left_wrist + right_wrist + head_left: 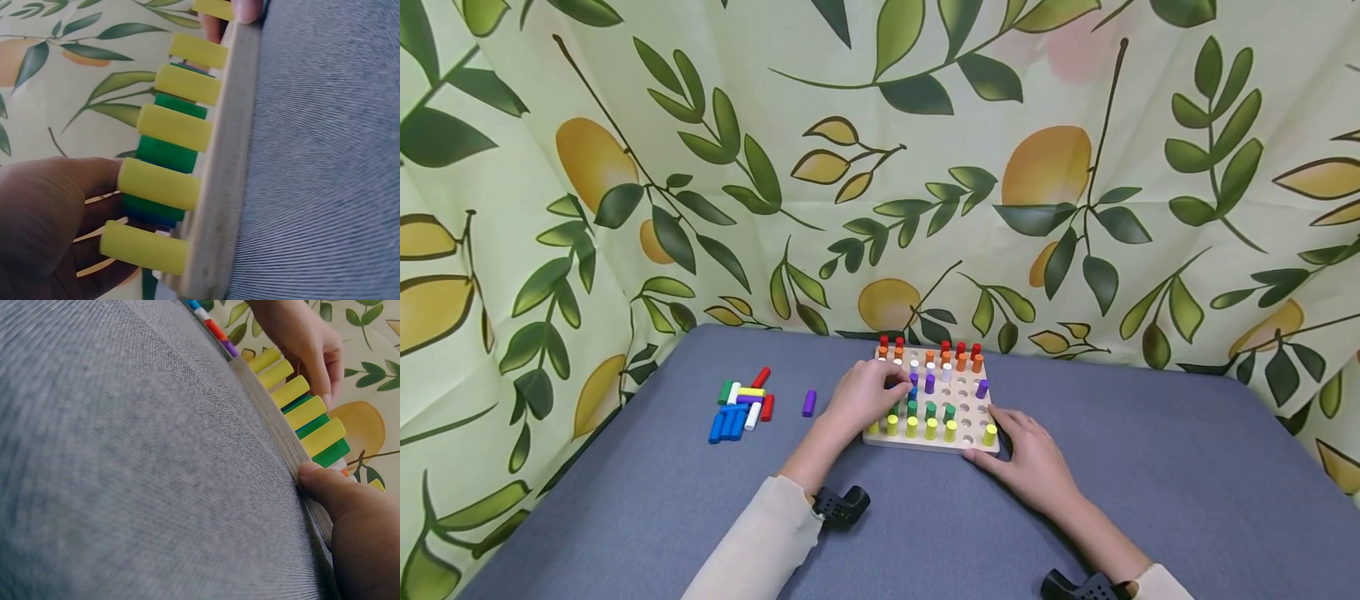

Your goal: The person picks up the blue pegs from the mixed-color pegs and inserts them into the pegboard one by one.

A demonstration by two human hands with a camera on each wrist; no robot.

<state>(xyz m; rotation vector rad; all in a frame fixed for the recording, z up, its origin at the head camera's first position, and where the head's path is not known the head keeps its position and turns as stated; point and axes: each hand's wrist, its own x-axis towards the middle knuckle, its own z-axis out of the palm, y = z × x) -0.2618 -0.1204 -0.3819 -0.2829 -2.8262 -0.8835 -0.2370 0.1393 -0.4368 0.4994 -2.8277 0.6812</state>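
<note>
Wooden pegboard point(917, 445): left hand point(867, 396) curls above, right hand point(1028, 457) grips its corner.

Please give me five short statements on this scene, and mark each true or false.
1. The right hand touches the wooden board. True.
2. The pile of pegs lies right of the board. False: the pile lies left of it.
3. Yellow pegs fill the row farthest from the person. False: red pegs stand there.
4. A purple peg lies alone between the pile and the board. True.
5. The left hand is away from the board. False: the left hand is over it.
</note>
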